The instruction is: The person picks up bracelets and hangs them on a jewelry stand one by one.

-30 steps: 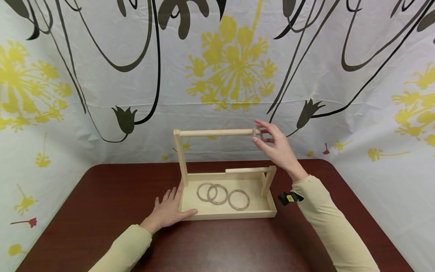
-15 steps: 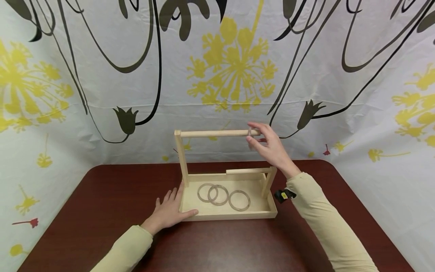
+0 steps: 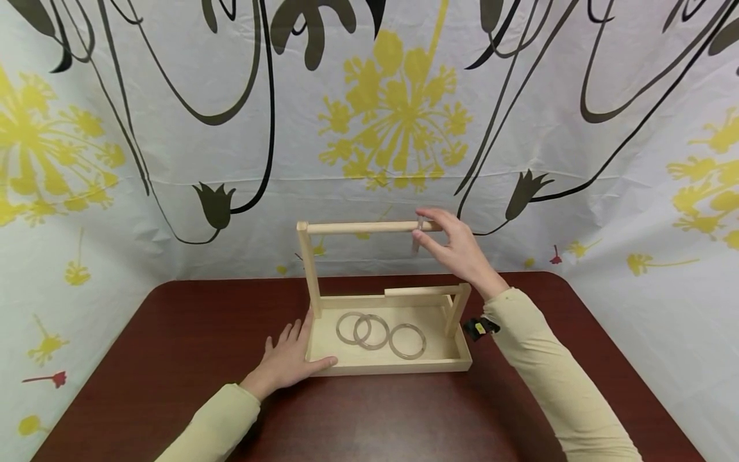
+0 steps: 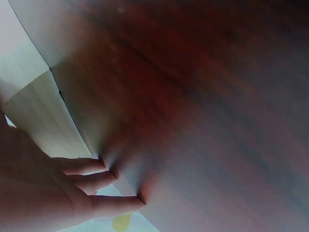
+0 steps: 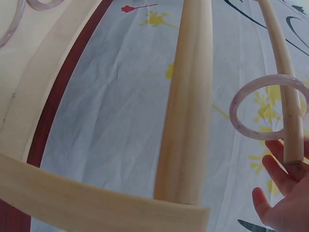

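Note:
A pale translucent bangle (image 3: 415, 247) encircles the upper wooden rod (image 3: 364, 227) near its free right end. My right hand (image 3: 458, 250) pinches this bangle between thumb and fingertips. In the right wrist view the bangle (image 5: 260, 83) loops around the rod, with the fingers of that hand (image 5: 289, 203) by the rod's tip. My left hand (image 3: 285, 362) rests spread against the left end of the wooden stand's tray (image 3: 392, 368), its thumb over the front corner. In the left wrist view its fingertips touch the table. Several similar bangles (image 3: 407, 357) lie flat inside the tray, two overlapping.
A shorter, lower rod (image 3: 420, 291) reaches left from the right post (image 3: 456, 311). The tall left post (image 3: 308, 269) bears the upper rod. The stand sits on a dark reddish table (image 3: 392, 417), with a patterned cloth (image 3: 248, 154) hanging behind it.
My right hand has moved left along the upper rod, carrying the bangle from the rod's tip farther onto it. The left hand and the bangles in the tray have stayed put.

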Demonstrator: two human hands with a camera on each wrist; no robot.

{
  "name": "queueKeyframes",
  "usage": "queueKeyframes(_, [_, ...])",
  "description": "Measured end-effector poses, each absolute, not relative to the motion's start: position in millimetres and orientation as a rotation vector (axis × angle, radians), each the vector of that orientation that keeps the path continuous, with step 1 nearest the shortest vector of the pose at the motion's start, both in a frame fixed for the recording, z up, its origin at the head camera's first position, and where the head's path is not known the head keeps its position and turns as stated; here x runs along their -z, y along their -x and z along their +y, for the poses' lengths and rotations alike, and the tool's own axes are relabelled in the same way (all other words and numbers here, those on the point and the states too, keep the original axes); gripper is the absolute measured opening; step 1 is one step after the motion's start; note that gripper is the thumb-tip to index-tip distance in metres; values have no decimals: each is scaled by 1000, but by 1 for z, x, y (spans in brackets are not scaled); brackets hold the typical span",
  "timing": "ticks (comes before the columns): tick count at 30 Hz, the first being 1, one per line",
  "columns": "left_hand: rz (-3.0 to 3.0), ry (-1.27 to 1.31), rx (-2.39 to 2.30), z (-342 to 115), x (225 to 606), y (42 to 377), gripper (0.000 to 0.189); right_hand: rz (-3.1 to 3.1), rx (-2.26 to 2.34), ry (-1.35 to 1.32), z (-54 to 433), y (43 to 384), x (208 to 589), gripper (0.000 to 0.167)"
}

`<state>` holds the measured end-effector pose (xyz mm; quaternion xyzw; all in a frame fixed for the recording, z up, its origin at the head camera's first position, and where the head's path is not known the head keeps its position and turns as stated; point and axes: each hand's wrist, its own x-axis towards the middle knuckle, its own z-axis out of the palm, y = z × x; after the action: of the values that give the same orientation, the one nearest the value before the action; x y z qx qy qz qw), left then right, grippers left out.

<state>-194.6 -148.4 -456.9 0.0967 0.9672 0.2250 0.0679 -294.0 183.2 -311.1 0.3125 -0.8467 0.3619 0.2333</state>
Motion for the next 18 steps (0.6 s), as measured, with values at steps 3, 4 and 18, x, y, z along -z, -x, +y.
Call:
queueKeyframes(3, [2911,-290,-683,-148,456,194,113,-2343,-919,-864,182,294,308,46])
queueKeyframes(4, [2910,-289,-685,-148,456,194,113,-2348,-887,-864,180,293,307,46])
queueKeyframes(18, [2899,-281,-692,-148,456,194,113,-2337,-635,-914,163,291,299,44])
